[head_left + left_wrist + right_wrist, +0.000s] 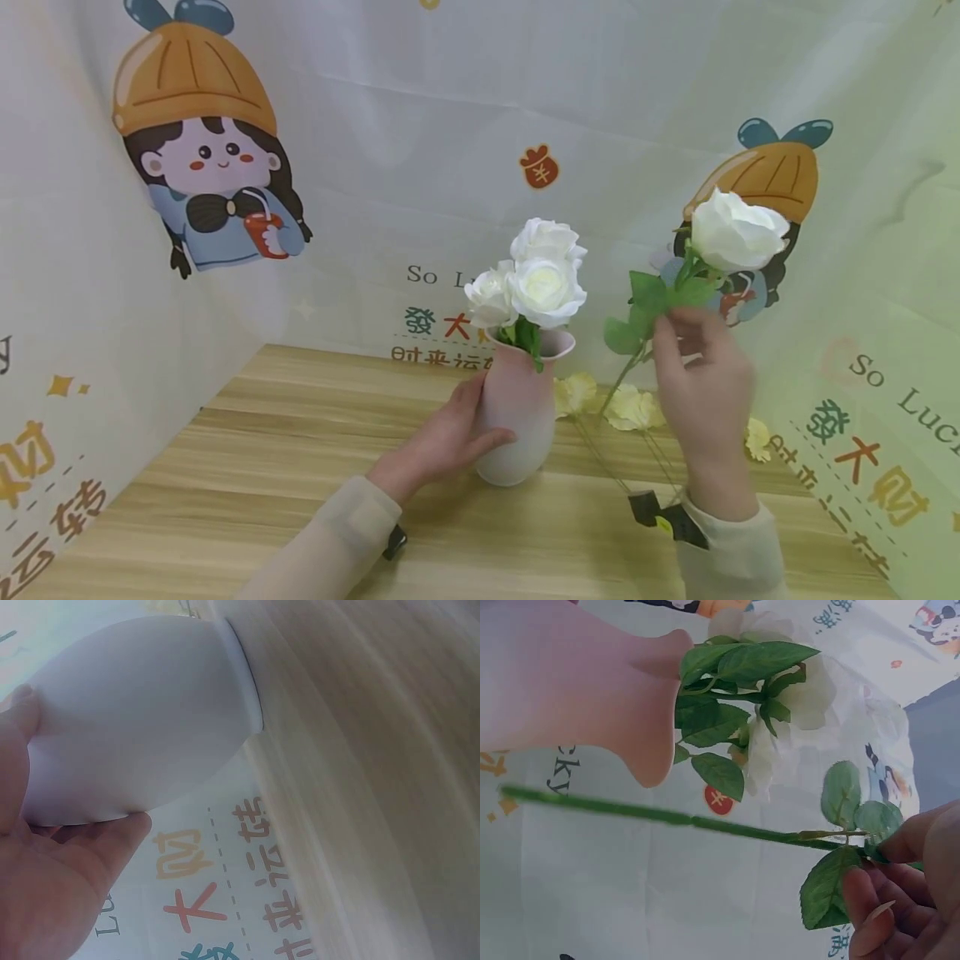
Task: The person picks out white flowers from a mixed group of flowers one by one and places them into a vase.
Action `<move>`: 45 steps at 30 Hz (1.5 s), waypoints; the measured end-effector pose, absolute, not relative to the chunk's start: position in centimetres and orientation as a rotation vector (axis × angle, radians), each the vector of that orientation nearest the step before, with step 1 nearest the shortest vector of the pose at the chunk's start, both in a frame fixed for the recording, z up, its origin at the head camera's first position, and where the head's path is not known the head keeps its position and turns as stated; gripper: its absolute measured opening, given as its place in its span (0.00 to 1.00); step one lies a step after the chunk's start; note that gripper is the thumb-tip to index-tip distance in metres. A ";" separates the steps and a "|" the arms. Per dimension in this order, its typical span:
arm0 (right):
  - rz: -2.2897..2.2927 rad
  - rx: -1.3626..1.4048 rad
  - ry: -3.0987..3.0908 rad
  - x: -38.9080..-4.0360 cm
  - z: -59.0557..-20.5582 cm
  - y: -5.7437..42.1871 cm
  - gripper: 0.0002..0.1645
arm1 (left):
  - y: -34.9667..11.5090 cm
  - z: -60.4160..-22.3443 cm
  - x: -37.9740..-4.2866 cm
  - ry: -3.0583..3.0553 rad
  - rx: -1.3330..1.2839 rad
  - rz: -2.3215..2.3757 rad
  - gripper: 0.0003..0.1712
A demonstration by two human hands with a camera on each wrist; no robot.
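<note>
A pink-to-white vase (pixel 517 417) with a wavy rim stands on the wooden table, holding several white roses (pixel 546 287). My left hand (pixel 450 437) grips the vase's side, thumb across the front and fingers behind; in the left wrist view the fingers curve round its pale body (pixel 142 712). To the right of the vase, my right hand (pixel 705 375) pinches another white rose (pixel 738 233) by its green stem, close to the leaves. Its bare stem end points down and left, and in the right wrist view the stem (pixel 667 817) passes beside the vase's pink mouth (pixel 660 712).
Pale yellow flowers (pixel 633 407) lie on the table (pixel 247 467) behind my right hand, their thin stems reaching toward the front. Another yellow bloom (pixel 757 439) lies farther right. A printed cloth (pixel 390 167) hangs round the back and sides.
</note>
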State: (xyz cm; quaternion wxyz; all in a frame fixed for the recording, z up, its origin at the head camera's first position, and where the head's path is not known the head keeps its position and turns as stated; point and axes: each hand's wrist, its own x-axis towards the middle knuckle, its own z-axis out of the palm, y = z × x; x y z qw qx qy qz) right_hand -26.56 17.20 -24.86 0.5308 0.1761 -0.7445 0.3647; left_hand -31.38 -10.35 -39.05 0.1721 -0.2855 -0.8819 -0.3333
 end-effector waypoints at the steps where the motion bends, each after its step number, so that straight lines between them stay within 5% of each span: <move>1: 0.879 0.413 -1.760 -26.5 -24.8 17.3 0.10 | -10.4 -39.0 -31.4 -2.503 -0.812 -0.947 0.53; 45: 1.178 0.661 -1.354 -24.3 -23.9 13.9 0.12 | -10.4 -39.1 -31.4 -2.514 -0.802 -0.945 0.53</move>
